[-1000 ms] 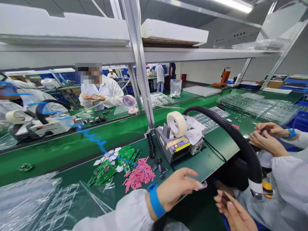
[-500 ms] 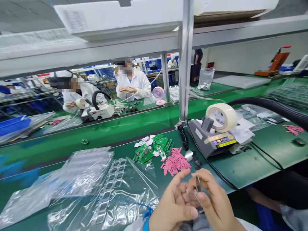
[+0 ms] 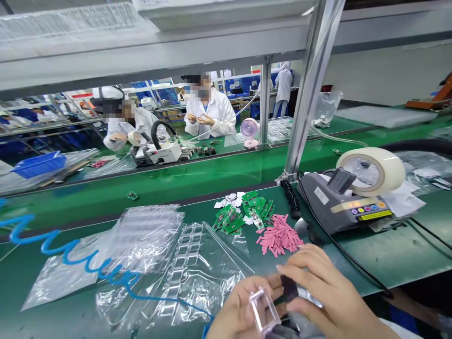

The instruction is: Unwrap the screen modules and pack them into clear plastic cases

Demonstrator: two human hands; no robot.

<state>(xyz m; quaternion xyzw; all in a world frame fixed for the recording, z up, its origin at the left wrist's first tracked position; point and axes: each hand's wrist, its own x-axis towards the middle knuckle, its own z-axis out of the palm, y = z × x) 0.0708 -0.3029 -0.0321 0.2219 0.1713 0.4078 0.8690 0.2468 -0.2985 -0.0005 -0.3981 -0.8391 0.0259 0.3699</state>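
Note:
My left hand (image 3: 236, 310) is at the bottom middle, fingers curled round a small clear plastic frame (image 3: 264, 310). My right hand (image 3: 328, 296) lies just to its right, fingers closed on a small dark part (image 3: 288, 288) that touches the frame. Both hands hover over the near edge of the green bench. Just beyond them lie a heap of pink strips (image 3: 279, 235) and a pile of green circuit boards (image 3: 243, 214) with white squares beside it.
A grey tape dispenser (image 3: 344, 207) with a big tape roll (image 3: 370, 172) stands at the right, cable trailing forward. Clear plastic trays (image 3: 183, 268) and bags cover the left. A blue coiled hose (image 3: 70, 254) crosses them. People in white coats work across the conveyor (image 3: 141, 188).
My view has swung left and down. My hands came together, dropped lower, and the clear frame now shows in my left hand. The neighbour's hands at right left the view.

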